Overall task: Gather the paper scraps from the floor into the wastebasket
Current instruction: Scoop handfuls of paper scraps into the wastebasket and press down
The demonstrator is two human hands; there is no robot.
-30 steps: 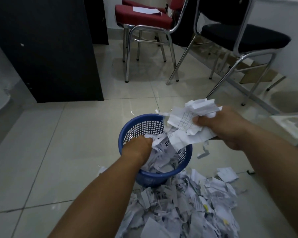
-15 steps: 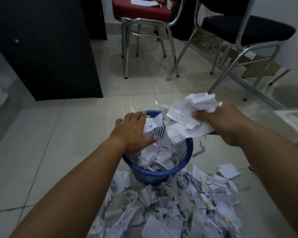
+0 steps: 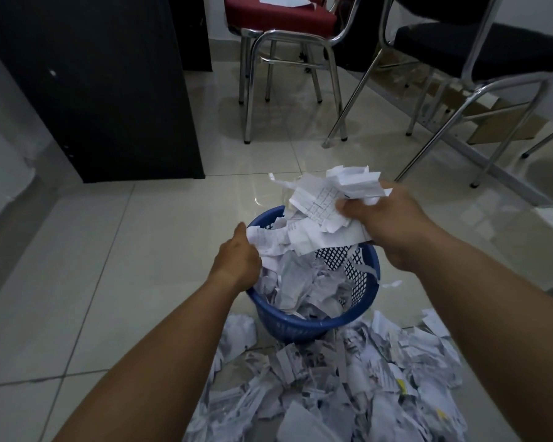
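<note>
The right hand clenches a crumpled bunch of scraps over the far right rim of the wastebasket, the bunch's long axis running toward the left hand. That hand's fingers are buried in paper at the left rim, so its grip cannot be told. The wastebasket stands upright, mouth up, with a pile of scraps on the floor at its near side.

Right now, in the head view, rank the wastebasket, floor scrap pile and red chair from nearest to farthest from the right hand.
1. Wastebasket, directly beneath the right hand.
2. Floor scrap pile, lower, nearer the person.
3. Red chair, far back.
</note>
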